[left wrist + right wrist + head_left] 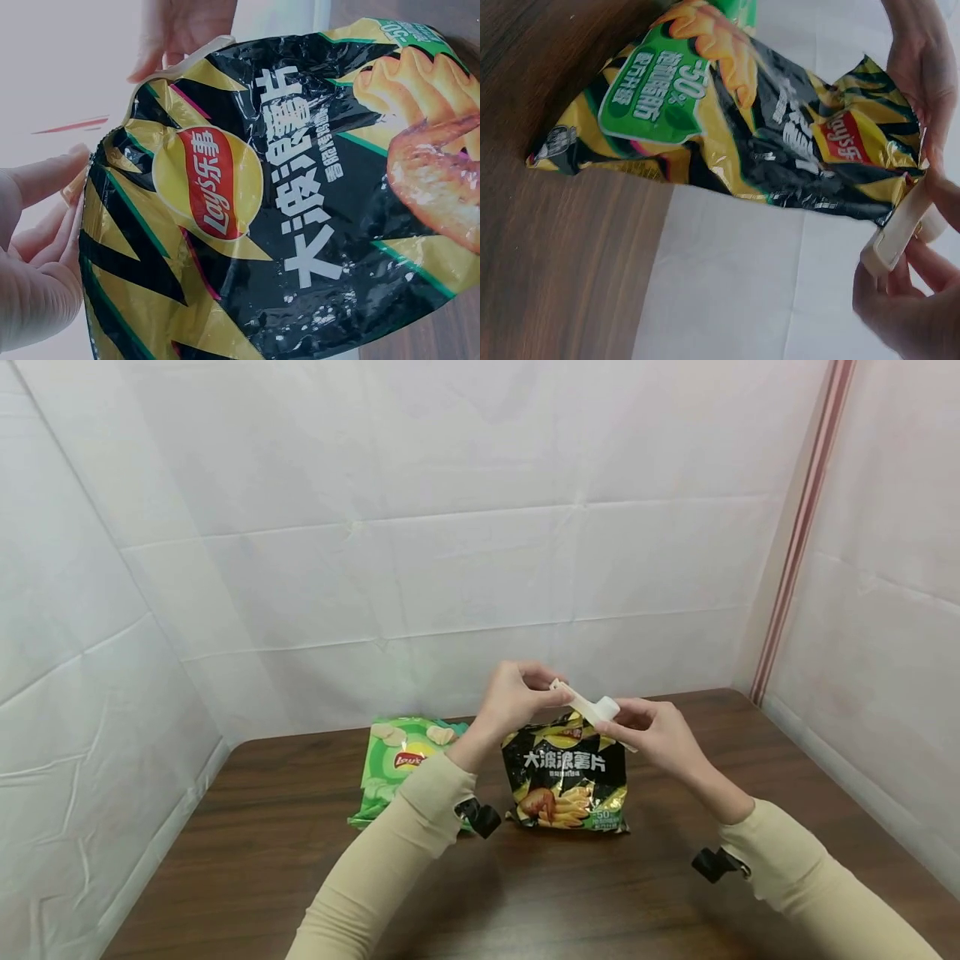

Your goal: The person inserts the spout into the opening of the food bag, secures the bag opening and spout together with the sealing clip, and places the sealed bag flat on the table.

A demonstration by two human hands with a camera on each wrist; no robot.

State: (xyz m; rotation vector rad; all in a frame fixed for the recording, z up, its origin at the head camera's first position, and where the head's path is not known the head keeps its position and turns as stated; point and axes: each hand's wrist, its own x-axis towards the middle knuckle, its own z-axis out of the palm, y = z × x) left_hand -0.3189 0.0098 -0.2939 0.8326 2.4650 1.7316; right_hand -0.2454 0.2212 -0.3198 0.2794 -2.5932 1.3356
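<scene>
A black and gold Lay's chip bag [566, 781] stands on the table, its top gathered upward. Along that top edge runs a white bag clip [585, 703] with a round cap, tilted down to the right. My left hand [525, 697] pinches the clip's upper left end with thumb and fingers. At the lower right part, my right hand [656, 731] grips the clip near the cap. In the right wrist view the clip [900, 229] sits against the bag's corner. Whether the clip is fastened cannot be told.
A green Lay's chip bag [405, 760] lies to the left of the black one, partly behind my left forearm. Something teal shows behind it. The brown wooden table [300, 843] meets white sheeting [465, 527] at the back and sides.
</scene>
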